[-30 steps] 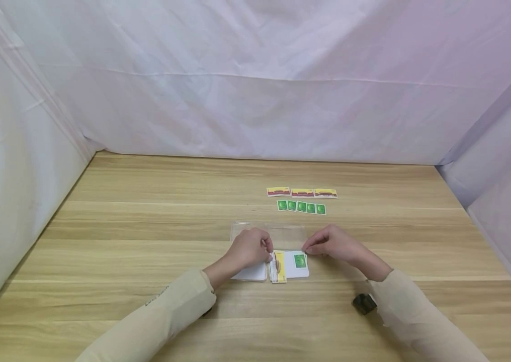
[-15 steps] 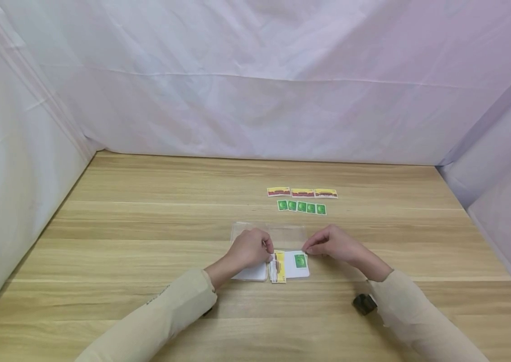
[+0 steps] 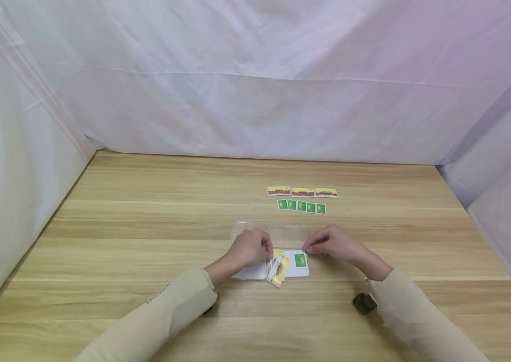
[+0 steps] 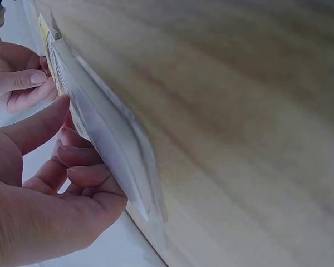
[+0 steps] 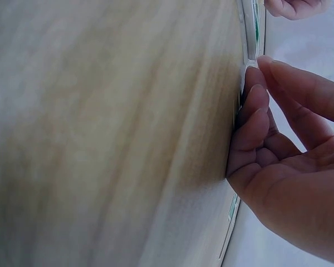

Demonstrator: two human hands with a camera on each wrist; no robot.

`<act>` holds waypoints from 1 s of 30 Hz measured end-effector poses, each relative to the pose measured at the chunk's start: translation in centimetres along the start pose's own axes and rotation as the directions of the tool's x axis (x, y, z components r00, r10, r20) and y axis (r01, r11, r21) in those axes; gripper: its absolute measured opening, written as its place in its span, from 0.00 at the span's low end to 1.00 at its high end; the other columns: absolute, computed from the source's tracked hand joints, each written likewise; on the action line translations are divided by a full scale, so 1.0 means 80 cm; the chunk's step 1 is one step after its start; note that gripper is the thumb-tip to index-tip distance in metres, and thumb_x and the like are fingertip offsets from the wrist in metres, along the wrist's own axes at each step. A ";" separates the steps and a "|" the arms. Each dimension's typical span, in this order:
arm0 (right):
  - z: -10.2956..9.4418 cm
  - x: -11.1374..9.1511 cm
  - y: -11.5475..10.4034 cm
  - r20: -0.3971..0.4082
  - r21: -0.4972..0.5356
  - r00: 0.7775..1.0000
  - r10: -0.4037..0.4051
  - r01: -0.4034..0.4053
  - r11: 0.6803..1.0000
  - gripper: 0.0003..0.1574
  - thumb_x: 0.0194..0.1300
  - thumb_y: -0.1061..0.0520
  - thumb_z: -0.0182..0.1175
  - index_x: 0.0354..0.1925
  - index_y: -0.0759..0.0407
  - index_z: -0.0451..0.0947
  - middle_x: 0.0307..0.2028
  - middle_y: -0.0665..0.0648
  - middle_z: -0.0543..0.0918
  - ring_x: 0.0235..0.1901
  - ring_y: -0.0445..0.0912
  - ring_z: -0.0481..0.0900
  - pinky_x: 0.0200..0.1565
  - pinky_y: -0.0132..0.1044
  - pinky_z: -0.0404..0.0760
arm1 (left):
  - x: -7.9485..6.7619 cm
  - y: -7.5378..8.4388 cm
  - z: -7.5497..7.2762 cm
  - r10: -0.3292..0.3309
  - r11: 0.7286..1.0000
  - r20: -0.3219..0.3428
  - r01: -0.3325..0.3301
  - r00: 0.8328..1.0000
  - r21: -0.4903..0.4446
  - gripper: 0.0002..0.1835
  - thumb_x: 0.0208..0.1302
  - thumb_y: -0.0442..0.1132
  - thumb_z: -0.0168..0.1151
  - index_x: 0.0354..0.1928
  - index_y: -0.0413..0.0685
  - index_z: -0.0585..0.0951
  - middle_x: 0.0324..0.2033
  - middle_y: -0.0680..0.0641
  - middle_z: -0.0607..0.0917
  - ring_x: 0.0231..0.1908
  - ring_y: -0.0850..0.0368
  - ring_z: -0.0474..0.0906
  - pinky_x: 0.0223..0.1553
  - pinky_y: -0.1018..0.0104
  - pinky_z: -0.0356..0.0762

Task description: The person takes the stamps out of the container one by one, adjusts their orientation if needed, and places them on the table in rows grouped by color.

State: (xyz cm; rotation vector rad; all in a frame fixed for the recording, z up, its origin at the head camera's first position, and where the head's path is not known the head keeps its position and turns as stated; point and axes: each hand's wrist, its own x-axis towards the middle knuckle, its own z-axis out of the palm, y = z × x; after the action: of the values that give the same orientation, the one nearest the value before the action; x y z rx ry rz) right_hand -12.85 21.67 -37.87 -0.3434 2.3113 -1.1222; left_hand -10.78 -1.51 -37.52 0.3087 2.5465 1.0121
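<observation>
A small booklet with a clear plastic cover (image 3: 286, 234) and white pages (image 3: 248, 274) lies open before me. Its right white page (image 3: 293, 271) bears a green stamp (image 3: 300, 260) near the outer edge. Yellow stamps (image 3: 279, 271) overlap at the fold, the top one slanted. My left hand (image 3: 250, 246) pinches the upper end of the slanted stamp with thumb and forefinger; the exact contact is partly hidden. With thumb and forefinger my right hand (image 3: 333, 245) pinches the page's upper right corner. In the right wrist view its fingertips (image 5: 264, 62) meet the booklet's edge.
Beyond the booklet lie a row of three yellow and red stamps (image 3: 303, 192) and a row of several green stamps (image 3: 302, 206). A black device (image 3: 364, 303) sits by the right wrist. White cloth (image 3: 255, 80) encloses the wooden table (image 3: 147, 201).
The top yellow stamp at the fold has turned from upright to slanted, its lower end swinging left and towards me. Both hands stay almost where they were.
</observation>
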 end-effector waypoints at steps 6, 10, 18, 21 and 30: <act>0.000 0.000 0.000 0.002 0.001 1.000 0.000 0.000 1.000 0.07 0.60 0.65 0.60 0.35 0.62 0.85 0.27 0.54 0.81 0.24 0.46 0.68 0.27 0.32 0.68 | 0.001 0.003 -0.003 -0.016 1.000 0.018 0.016 1.000 -0.006 0.08 0.49 0.30 0.68 0.20 0.47 0.78 0.17 0.53 0.74 0.22 0.60 0.67 0.24 0.71 0.62; -0.001 0.000 -0.001 0.004 0.012 1.000 -0.010 0.010 1.000 0.07 0.59 0.64 0.60 0.36 0.63 0.84 0.27 0.54 0.81 0.23 0.45 0.67 0.27 0.31 0.67 | 0.003 0.007 -0.005 0.001 1.000 0.031 -0.001 1.000 0.007 0.08 0.50 0.31 0.68 0.21 0.48 0.78 0.21 0.54 0.75 0.23 0.60 0.68 0.25 0.70 0.64; -0.002 0.000 -0.002 0.007 0.024 1.000 -0.029 0.029 0.999 0.08 0.59 0.65 0.60 0.36 0.66 0.84 0.27 0.55 0.80 0.23 0.44 0.67 0.26 0.31 0.67 | 0.010 0.019 -0.004 0.032 0.999 0.047 -0.033 0.998 0.027 0.08 0.47 0.32 0.71 0.22 0.49 0.79 0.21 0.53 0.75 0.23 0.60 0.69 0.26 0.69 0.63; -0.002 -0.001 -0.003 0.007 0.021 1.000 -0.024 0.023 1.000 0.07 0.59 0.64 0.61 0.36 0.65 0.84 0.28 0.55 0.81 0.23 0.44 0.67 0.26 0.31 0.67 | 0.012 0.019 0.001 0.030 0.999 0.056 -0.031 0.998 0.032 0.09 0.45 0.32 0.72 0.21 0.50 0.80 0.23 0.54 0.75 0.24 0.60 0.68 0.27 0.69 0.64; -0.001 -0.002 -0.006 0.002 0.025 1.000 -0.008 0.007 1.000 0.08 0.60 0.64 0.61 0.37 0.65 0.84 0.28 0.55 0.81 0.24 0.45 0.67 0.27 0.32 0.67 | 0.012 0.014 0.007 0.037 0.998 0.056 -0.040 0.998 0.044 0.09 0.44 0.31 0.73 0.19 0.49 0.80 0.29 0.53 0.76 0.32 0.58 0.67 0.32 0.66 0.65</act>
State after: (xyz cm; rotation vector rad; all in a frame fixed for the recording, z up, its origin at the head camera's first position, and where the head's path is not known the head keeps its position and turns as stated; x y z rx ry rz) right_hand -12.77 21.51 -37.43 -0.3442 2.2937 -1.1524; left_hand -11.31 -0.06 -37.35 0.3944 2.5251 0.9474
